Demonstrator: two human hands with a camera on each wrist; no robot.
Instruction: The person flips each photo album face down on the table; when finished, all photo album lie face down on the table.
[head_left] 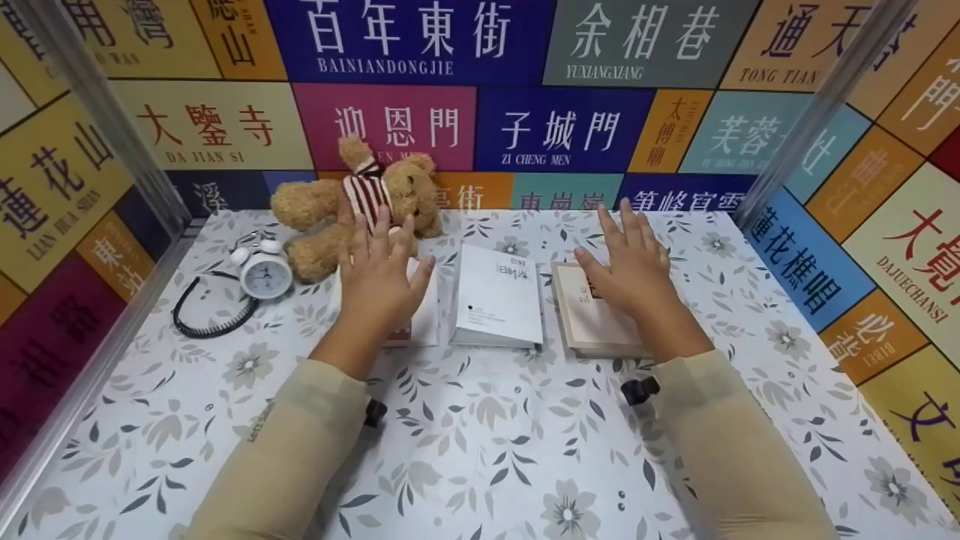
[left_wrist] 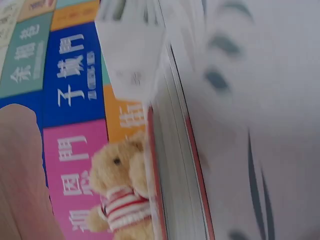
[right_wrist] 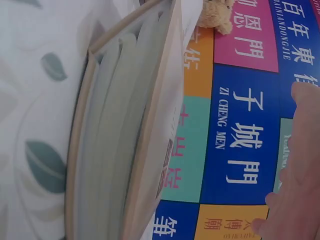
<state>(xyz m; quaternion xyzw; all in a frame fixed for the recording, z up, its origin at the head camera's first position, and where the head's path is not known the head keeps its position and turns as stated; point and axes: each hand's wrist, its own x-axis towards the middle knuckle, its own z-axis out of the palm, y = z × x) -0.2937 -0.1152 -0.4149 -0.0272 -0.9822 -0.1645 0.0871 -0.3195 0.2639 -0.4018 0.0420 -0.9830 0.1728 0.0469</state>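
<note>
Three books lie side by side on the table. My left hand [head_left: 382, 281] hovers over the left book [head_left: 424, 322], fingers spread, hiding much of its cover; the left wrist view shows its red-edged cover and page block [left_wrist: 177, 165]. In the middle lies a white book [head_left: 499, 300] that neither hand covers. Over the beige book [head_left: 592, 322] at the right is my right hand [head_left: 630, 270], fingers straight and apart. Seen from the right wrist, that book's thick pages [right_wrist: 120, 120] stand between tan covers, with the hand [right_wrist: 295, 175] off to the side. Neither hand grips anything.
A teddy bear [head_left: 367, 191] in a striped shirt lies behind the left book. Left of it stand a white alarm clock [head_left: 266, 277] and a black toothed headband [head_left: 214, 330]. Printed panels [head_left: 397, 127] wall the floral-covered table [head_left: 465, 450] at the back and sides.
</note>
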